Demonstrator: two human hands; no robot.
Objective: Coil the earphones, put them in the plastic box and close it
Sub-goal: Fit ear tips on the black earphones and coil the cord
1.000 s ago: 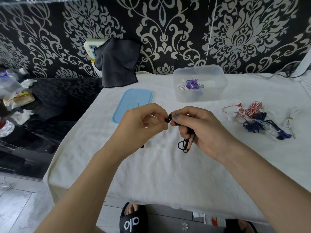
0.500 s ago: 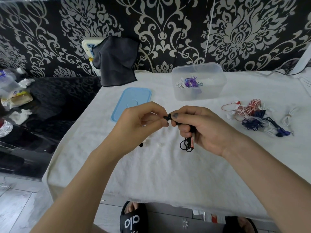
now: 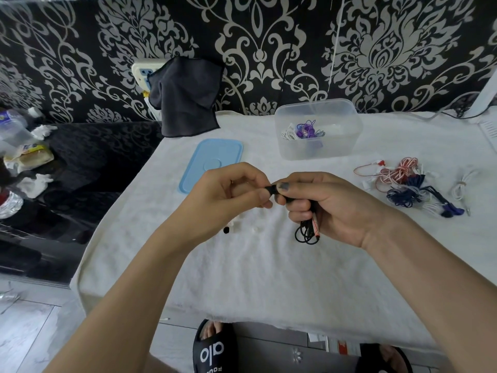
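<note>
Black earphones (image 3: 306, 232) hang as a small coil below my right hand (image 3: 330, 205), which grips the bundle together with a thin red-and-white piece. My left hand (image 3: 231, 195) pinches the black end of the cord (image 3: 271, 188) where the two hands meet, above the white cloth. The clear plastic box (image 3: 317, 149) stands open behind them, with white and purple earphones (image 3: 302, 131) inside. Its blue lid (image 3: 211, 164) lies flat to the left of the box.
A tangle of red-white, dark blue and white earphones (image 3: 408, 188) lies on the white tablecloth (image 3: 242, 270) at the right. Small ear tips (image 3: 231, 228) lie under my left hand. A dark cloth (image 3: 185, 103) hangs at the back. Clutter sits on a black surface (image 3: 80, 184) at left.
Both hands stay together in nearly the same place; the coil under my right hand shifts slightly. The view has drifted a little.
</note>
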